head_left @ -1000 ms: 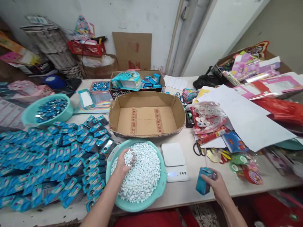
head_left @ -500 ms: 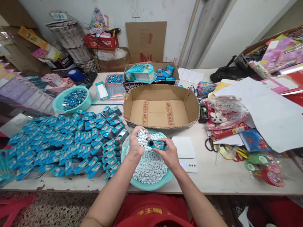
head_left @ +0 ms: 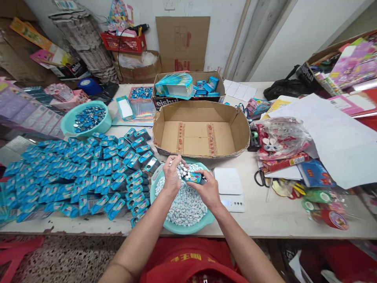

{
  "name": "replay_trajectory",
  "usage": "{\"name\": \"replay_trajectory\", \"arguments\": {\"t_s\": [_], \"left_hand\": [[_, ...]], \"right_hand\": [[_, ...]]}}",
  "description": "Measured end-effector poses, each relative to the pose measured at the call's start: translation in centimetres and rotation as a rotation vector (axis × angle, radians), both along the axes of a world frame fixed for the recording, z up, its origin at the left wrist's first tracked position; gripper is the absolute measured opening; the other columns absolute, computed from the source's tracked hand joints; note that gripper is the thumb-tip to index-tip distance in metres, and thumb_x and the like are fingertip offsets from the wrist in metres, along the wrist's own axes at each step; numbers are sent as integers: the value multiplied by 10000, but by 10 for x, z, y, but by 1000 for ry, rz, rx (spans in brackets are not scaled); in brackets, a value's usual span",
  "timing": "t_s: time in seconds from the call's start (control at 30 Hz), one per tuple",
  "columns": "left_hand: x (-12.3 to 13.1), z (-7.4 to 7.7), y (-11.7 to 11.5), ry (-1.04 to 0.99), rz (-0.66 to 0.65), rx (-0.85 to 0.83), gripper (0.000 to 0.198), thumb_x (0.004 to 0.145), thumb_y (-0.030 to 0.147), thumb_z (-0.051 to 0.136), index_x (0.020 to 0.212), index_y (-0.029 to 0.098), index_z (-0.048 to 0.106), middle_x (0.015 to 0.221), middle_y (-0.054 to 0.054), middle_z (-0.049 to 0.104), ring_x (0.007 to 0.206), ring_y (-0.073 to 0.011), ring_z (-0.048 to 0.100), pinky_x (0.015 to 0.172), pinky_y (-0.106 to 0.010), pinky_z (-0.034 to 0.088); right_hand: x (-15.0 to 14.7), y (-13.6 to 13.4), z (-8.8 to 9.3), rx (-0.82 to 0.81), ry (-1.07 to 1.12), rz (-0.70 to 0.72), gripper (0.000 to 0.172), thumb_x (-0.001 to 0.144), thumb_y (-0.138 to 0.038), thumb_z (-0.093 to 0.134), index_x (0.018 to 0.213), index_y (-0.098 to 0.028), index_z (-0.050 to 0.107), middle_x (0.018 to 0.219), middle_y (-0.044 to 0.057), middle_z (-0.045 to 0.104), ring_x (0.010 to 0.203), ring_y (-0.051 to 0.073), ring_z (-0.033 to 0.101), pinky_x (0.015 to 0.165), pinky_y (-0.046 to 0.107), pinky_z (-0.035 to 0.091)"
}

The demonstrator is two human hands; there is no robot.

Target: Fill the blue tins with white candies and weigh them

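My left hand (head_left: pixel 172 173) is cupped round a heap of small white candies (head_left: pixel 182 169), tilted toward the open end of a little blue candy box (head_left: pixel 194 177). My right hand (head_left: pixel 208 188) grips that box by its far end, its hole facing left against the candies. Both hands are over a turquoise basin (head_left: pixel 188 229) filled with more of the same candies (head_left: pixel 186 208). Left of the basin, many blue boxes (head_left: pixel 97 173) lie in rows, the nearest column with round holes showing on top.
Behind the basin is an open cardboard box (head_left: pixel 196 137). A white scale (head_left: pixel 228 182) stands right of the basin. Blue-silver pieces fill another turquoise bowl (head_left: pixel 100 127) at back left. Scissors (head_left: pixel 260 178), tape rolls (head_left: pixel 319 196) and bagged goods (head_left: pixel 279 137) lie at right.
My left hand has turned inward, bringing its candies against the mouth of the box. The heap in the palm shows smaller. The whole view has shifted slightly.
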State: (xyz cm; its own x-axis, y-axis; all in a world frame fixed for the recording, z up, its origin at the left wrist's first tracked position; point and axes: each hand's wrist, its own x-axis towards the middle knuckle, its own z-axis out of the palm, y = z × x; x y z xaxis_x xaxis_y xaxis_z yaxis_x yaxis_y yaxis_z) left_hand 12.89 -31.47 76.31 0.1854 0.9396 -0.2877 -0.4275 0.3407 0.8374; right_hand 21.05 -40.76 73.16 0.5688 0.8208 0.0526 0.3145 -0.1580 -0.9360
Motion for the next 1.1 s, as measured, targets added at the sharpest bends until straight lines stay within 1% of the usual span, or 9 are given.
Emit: {"name": "replay_trajectory", "arguments": {"t_s": [0.1,0.23,0.37,0.5,0.7,0.8,1.0,1.1], "left_hand": [[0,-2,-1,45,20,19,282,669,352,698,709,164,491,587,35,561,499,-112,579,491,-206,423],[1,-3,-1,61,46,38,300,675,371,708,779,171,509,557,40,564,490,-117,574,507,-216,435],[2,-3,-1,59,44,31,329,659,398,727,688,156,505,594,29,568,493,-102,560,492,-213,423],[3,-4,-2,72,48,92,336,690,420,706,648,161,494,540,43,522,465,-88,524,489,-213,414],[4,-6,-6,84,-2,82,332,706,437,690,655,164,508,572,31,543,488,-98,548,496,-221,435],[4,-5,-8,87,1,89,312,724,430,676,679,164,519,570,33,548,479,-98,553,495,-217,443],[3,-3,-10,90,-12,115,288,746,416,657,706,166,519,546,32,560,456,-99,555,478,-206,434],[3,0,-12,91,-21,116,284,743,419,656,722,167,525,536,33,561,438,-99,549,468,-207,433]], "right_hand": [[1,0,-1,5,0,1,353,616,-388,779,902,-219,659,894,31,643,869,225,578,786,357,448],[2,-1,0,3,-15,20,336,643,-408,753,902,-215,661,881,32,646,854,220,584,778,355,451],[3,-1,2,-6,6,33,359,621,-413,771,901,-214,666,881,32,648,855,220,585,785,356,449],[4,-2,3,-19,33,35,381,589,-401,796,899,-221,667,871,23,650,849,220,586,777,350,448],[6,-3,5,-63,60,36,380,560,-375,811,878,-222,669,852,18,656,836,224,590,775,351,445],[7,-3,5,-67,79,38,402,530,-360,828,873,-221,670,854,17,658,836,225,591,779,353,444],[6,-3,4,-60,109,40,403,537,-360,829,877,-215,667,868,22,663,854,229,591,799,362,442],[5,-3,2,-49,114,36,403,542,-359,830,881,-215,667,870,18,669,864,228,595,806,360,440]]}}
